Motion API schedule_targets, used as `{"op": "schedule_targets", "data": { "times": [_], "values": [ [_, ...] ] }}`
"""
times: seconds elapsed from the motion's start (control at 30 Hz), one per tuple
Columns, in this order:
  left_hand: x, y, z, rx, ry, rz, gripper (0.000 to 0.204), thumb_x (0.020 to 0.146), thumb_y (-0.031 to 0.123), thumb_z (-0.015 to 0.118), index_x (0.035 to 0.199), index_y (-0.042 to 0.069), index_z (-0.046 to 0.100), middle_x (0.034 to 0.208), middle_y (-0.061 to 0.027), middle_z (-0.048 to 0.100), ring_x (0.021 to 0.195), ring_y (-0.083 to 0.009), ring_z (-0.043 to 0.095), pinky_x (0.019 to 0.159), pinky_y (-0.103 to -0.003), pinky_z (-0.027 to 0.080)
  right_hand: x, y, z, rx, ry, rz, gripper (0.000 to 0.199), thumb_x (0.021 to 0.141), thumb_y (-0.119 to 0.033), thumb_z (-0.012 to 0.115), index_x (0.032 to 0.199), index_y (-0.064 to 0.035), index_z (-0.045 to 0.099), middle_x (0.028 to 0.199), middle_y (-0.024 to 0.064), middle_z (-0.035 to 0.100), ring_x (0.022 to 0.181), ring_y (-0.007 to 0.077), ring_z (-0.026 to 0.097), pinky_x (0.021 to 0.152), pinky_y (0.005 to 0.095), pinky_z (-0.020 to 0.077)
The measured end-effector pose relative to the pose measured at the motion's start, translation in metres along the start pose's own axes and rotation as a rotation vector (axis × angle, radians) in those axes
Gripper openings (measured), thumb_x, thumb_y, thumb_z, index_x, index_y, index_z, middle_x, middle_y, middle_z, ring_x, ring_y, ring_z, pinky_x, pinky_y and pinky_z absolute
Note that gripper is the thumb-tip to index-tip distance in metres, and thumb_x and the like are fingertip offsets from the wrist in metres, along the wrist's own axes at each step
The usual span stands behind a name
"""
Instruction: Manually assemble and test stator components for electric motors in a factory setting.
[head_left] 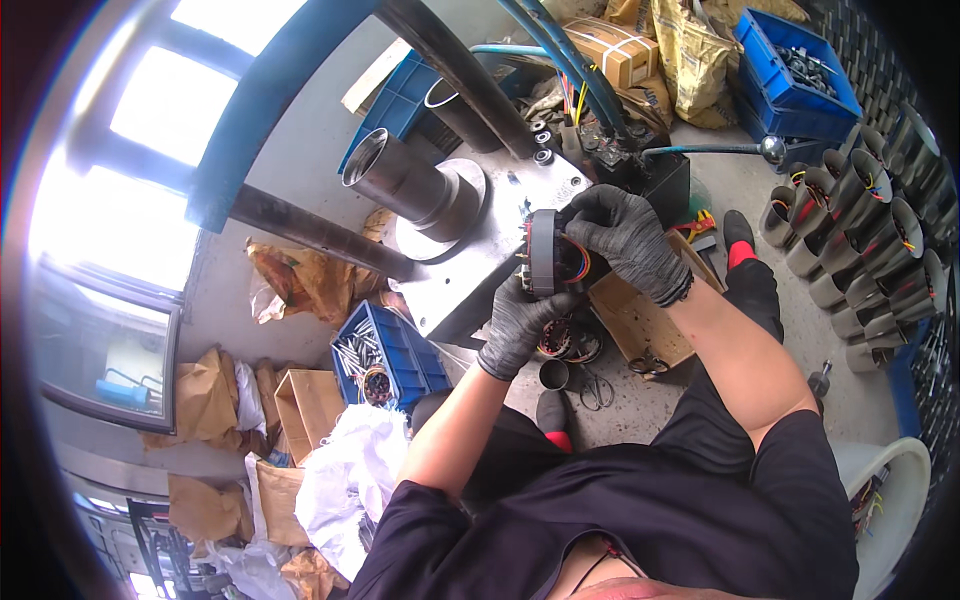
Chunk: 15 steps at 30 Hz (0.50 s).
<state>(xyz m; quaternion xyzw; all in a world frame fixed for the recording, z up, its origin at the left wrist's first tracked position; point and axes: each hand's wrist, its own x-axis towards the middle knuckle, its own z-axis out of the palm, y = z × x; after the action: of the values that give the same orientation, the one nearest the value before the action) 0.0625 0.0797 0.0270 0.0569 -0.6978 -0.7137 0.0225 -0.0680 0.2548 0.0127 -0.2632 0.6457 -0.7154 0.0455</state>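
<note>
1. Fingers of our gloved left hand (518,325) are clamped on the lower side of a wire-wound motor ring (543,252).
2. Those of our gloved right hand (628,240) bend close together at the ring's upper right side; we cannot tell whether they pinch the rim or a wire.
3. We have the ring between both hands, by the near edge of a metal plate (440,285) that carries a dark grey tube (400,180).
4. We see the ring turned on edge: its outer band is dark grey, reddish-brown winding and small pegs show along the left side, and orange and blue wires curve at the dark right side.
5. Dark marks on a yellowish sack (690,75) may be print, but they are too small for us to read.
6. Below our hands, another wound ring (556,338) sits near an open cardboard box (640,325).
</note>
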Motion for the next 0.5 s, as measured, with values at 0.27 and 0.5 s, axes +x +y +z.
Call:
{"op": "schedule_targets", "data": {
  "times": [0.27,0.5],
  "values": [
    [0.006,0.091,-0.073,0.259,0.157,0.218,0.058,0.084,0.023,0.086,0.130,0.000,0.060,0.115,-0.0087,0.070,0.102,-0.0174,0.068,0.090,-0.034,0.055,0.004,0.008,-0.026,0.303,-0.095,0.112,0.036,0.090,-0.021,0.078,0.118,-0.0008,0.069,0.100,0.0094,0.074,0.091,0.0150,0.069,0.086,0.0319,0.0555],
    [0.039,0.197,-0.129,1.456,0.405,0.538,0.072,0.090,0.026,0.079,0.142,0.000,0.038,0.109,-0.0144,0.069,0.098,-0.0262,0.071,0.086,-0.037,0.057,-0.006,-0.018,-0.028,-0.088,-0.143,0.063,0.032,0.087,-0.017,0.081,0.114,-0.0046,0.071,0.083,0.0052,0.071,0.082,0.0134,0.068,0.081,0.0316,0.0559]
  ]
}}
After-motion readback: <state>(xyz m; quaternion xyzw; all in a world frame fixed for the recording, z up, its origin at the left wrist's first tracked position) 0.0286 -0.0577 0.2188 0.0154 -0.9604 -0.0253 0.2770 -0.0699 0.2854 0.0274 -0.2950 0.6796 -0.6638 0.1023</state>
